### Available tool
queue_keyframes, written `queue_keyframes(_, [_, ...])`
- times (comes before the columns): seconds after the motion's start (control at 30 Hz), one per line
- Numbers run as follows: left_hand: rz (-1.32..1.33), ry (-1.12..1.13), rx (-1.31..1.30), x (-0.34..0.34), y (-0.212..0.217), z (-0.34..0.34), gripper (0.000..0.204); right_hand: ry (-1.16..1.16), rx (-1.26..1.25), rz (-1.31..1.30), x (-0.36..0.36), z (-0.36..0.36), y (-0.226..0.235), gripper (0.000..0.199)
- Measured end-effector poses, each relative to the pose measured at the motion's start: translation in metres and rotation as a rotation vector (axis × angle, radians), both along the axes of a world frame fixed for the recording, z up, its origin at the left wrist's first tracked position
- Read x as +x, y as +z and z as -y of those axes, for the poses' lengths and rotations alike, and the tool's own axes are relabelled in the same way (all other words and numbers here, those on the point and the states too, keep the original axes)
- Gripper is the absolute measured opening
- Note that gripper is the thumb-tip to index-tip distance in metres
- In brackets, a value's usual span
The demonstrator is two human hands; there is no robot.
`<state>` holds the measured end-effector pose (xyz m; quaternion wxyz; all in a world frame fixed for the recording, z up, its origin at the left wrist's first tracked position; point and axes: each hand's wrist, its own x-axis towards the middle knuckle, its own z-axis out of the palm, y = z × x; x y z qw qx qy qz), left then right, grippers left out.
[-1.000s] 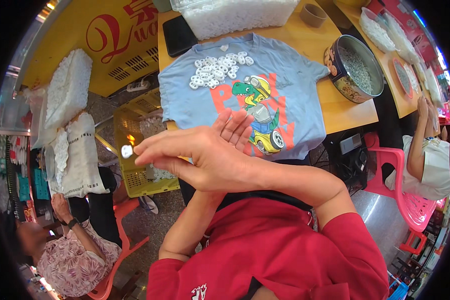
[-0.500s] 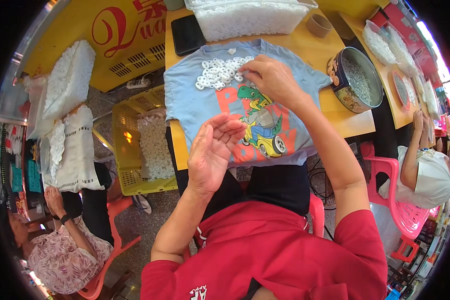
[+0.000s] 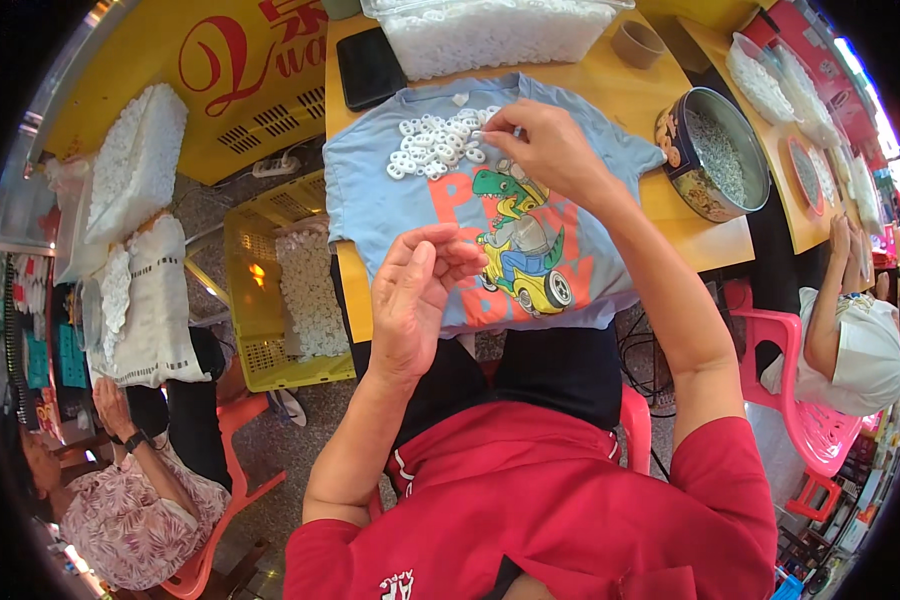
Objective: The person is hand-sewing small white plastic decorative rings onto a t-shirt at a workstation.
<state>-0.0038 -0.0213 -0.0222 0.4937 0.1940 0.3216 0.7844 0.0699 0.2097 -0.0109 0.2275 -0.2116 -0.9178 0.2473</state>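
Note:
A pile of small white plastic pieces with holes [image 3: 435, 145] lies on a light blue T-shirt [image 3: 370, 190] with a cartoon dinosaur print, spread over the table before me. At the pile's right edge, my right hand [image 3: 540, 145] has thumb and fingertips pinched on one small white plastic piece [image 3: 478, 135]. My left hand [image 3: 415, 295] is raised over the shirt's lower left part, palm turned inward. Its fingers are loosely bent and apart from the thumb; nothing shows in it.
Behind the shirt are a black phone-like slab [image 3: 370, 70], a clear tub of white pieces [image 3: 500, 45] and a brown cup [image 3: 637, 46]. A round tin of small metal parts [image 3: 715, 155] stands right. A yellow crate [image 3: 255, 345] is at left. Co-workers sit on both sides.
My right hand has drawn slightly back from the pile, with a small white piece now showing at its fingertips. My left hand's fingers have curled and the hand has turned inward.

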Motion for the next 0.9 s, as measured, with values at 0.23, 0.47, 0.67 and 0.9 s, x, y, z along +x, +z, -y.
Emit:
queue_keyframes(0.23, [-0.415,0.132,-0.172,-0.001,0.008,-0.020,0.020,0.071,-0.892,-0.110,0.029,0.037,0.033,0.031])
queue_keyframes(0.47, [-0.475,0.206,-0.118,0.009,0.017,-0.036,0.019,0.161,-1.137,-0.140,0.047,0.062,0.033,0.026])
queue_keyframes(0.67, [-0.425,0.226,-0.137,0.011,0.016,-0.038,0.014,0.122,-1.073,-0.194,0.052,0.076,0.031,0.022])
queue_keyframes(0.9, [-0.126,-0.028,-0.158,0.003,0.017,-0.034,0.014,0.259,-0.505,-0.401,0.054,0.069,0.025,0.017])
